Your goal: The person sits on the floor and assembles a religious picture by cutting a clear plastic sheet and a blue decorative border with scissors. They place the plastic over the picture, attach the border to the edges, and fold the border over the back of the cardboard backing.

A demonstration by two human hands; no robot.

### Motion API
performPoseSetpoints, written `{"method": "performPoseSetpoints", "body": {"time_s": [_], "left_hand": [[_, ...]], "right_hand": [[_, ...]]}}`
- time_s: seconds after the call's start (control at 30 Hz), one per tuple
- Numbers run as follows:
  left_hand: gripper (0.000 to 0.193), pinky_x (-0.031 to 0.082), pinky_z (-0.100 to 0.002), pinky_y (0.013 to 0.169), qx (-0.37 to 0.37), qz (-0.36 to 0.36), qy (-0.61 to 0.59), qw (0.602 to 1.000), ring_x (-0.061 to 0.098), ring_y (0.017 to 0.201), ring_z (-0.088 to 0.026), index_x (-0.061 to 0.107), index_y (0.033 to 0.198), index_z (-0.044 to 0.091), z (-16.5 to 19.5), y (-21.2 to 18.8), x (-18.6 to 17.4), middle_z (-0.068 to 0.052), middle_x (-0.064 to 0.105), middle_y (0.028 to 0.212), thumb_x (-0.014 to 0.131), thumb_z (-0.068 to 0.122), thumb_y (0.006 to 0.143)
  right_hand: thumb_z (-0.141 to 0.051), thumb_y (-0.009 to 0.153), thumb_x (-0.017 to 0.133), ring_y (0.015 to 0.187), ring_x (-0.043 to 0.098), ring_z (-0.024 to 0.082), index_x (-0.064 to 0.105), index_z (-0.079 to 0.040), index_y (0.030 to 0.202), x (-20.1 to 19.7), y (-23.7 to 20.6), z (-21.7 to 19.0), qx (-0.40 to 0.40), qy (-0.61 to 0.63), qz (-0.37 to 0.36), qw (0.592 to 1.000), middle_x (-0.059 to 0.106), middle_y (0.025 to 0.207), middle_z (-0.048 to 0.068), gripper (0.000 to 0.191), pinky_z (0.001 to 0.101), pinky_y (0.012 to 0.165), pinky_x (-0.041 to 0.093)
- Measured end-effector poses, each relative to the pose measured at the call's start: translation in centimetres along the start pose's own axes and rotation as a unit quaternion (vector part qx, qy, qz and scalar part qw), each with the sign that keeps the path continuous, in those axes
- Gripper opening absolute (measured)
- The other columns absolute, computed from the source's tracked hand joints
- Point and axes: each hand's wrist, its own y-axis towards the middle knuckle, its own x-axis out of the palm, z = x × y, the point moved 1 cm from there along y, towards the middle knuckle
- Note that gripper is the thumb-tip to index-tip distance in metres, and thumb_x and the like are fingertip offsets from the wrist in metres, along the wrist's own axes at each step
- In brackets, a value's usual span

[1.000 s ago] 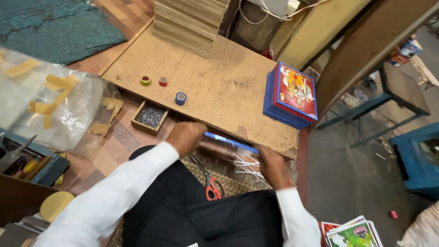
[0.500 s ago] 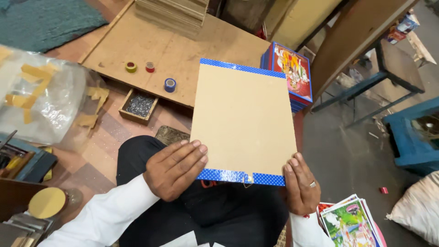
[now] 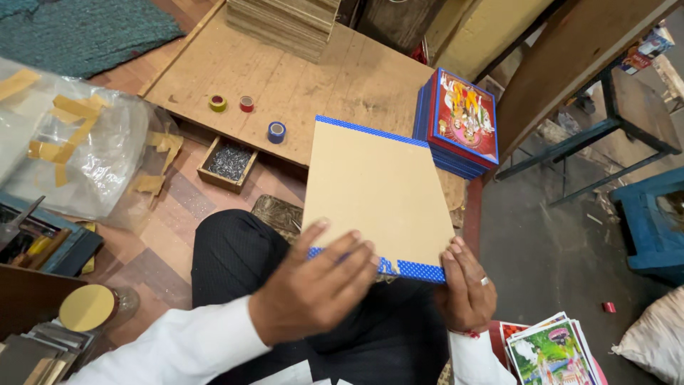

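A tan backing board (image 3: pixel 374 196) with blue tape along its far and near edges is held tilted over the person's lap, its plain side up. The left hand (image 3: pixel 313 289) lies over the near-left corner, fingers spread flat across the blue edge strip, pressing rather than clasping; its grip is open and flat on the board. The right hand (image 3: pixel 467 292) clasps the near-right corner, fingers curled up along the edge with a ring showing, so its grip is closed on the board.

Beyond the board's far edge lies a low wooden table (image 3: pixel 285 78). On it, just right of the board, sits a stack of framed colour pictures (image 3: pixel 459 121) with blue and red borders. Left of the board stand 3 small tape rolls: a blue one (image 3: pixel 276 132), a red one (image 3: pixel 246 103) and a yellow one (image 3: pixel 217 104). A small wooden tray of nails (image 3: pixel 226 164) rests on the floor just below the table edge. A stack of plain boards (image 3: pixel 288 25) sits at the table's far side. Loose colour prints (image 3: pixel 552 353) lie by the right wrist
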Motion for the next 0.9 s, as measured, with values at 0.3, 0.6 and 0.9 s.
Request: {"method": "performPoseSetpoints", "body": {"time_s": [0.3,0.6,0.9], "left_hand": [[0.024,0.054,-0.041,0.087,0.002,0.025,-0.02,0.999,0.072,0.106,-0.028,0.073,0.11,-0.001,0.2,2.2,3.0,-0.015,0.072,0.117,0.064,0.014,0.094],[0.044,0.035,-0.054,0.116,-0.062,0.064,0.076,0.993,0.059,0.133,-0.031,0.061,0.134,-0.001,-2.0,1.0,4.2,-0.018,0.062,0.14,0.066,0.021,0.096],[0.067,0.05,-0.043,0.099,-0.603,0.062,-0.338,0.72,0.058,0.123,-0.032,0.042,0.143,-0.005,-12.8,-12.2,21.2,-0.023,0.054,0.138,0.073,0.027,0.093]], "right_hand": [[0.013,0.088,0.062,0.105,0.074,0.036,0.072,0.005,0.105,-0.4,1.1,-1.3,0.0,-0.001,-0.011,1.0,0.071,0.107,0.02,0.021,0.0439,0.09,0.062],[0.004,0.093,0.066,0.092,0.075,0.033,0.074,0.0,0.106,3.1,-1.0,-0.1,0.166,-0.019,0.035,0.985,0.074,0.103,0.016,0.015,0.0401,0.079,0.06],[-0.015,0.107,0.056,0.084,0.073,0.031,0.063,0.007,0.124,19.9,-10.5,9.3,0.699,0.482,0.148,0.507,0.072,0.109,0.016,0.029,0.0446,0.074,0.066]]}}
